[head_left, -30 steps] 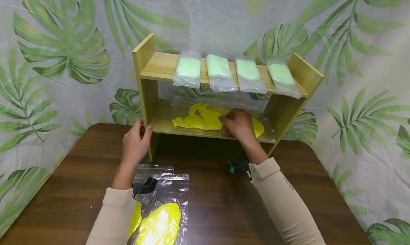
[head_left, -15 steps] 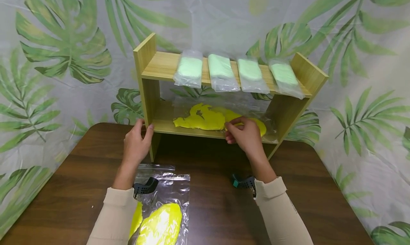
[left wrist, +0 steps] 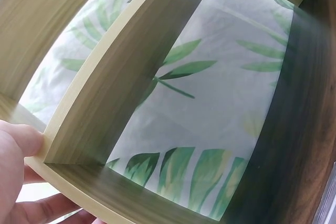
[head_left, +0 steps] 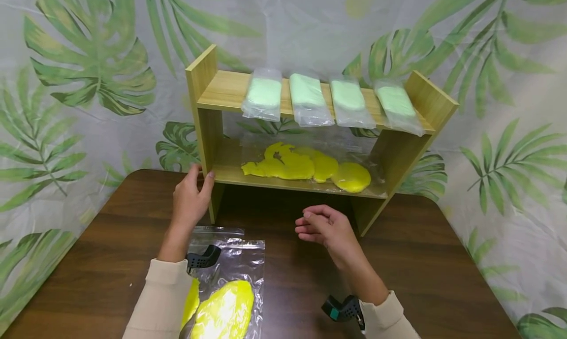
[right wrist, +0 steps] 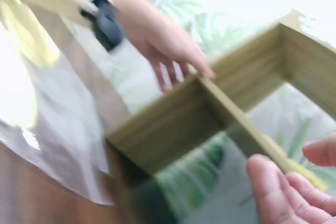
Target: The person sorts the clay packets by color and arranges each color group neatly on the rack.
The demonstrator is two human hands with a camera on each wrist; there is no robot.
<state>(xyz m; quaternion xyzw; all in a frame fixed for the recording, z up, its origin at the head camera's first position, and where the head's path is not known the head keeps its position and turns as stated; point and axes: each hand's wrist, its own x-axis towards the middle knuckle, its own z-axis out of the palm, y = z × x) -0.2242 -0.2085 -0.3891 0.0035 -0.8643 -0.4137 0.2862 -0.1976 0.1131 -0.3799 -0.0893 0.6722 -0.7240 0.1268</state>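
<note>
My left hand (head_left: 190, 199) grips the left side panel (head_left: 204, 147) of a small two-tier wooden shelf, thumb at the front edge and fingers round the outer side. In the left wrist view, the left hand (left wrist: 26, 171) holds the corner where board and panel meet. My right hand (head_left: 330, 231), fingers loosely bent and holding nothing, hovers in front of the lower board (head_left: 230, 174). On that board lie flat yellow putty-like pieces (head_left: 283, 167) in clear bags, side by side and partly overlapping. The rightmost yellow piece (head_left: 352, 177) is nearest the right hand.
Several clear bags of pale green material (head_left: 306, 90) lie in a row on the upper board, their ends hanging over its front edge. Clear zip bags with yellow pieces (head_left: 226, 309) lie on the dark wooden table (head_left: 88, 290), near the left forearm. A leaf-patterned cloth (head_left: 283, 29) hangs behind.
My right hand has let go at the yellow bags and drawn back, down and toward me, off the shelf. The left hand keeps its hold on the side panel.
</note>
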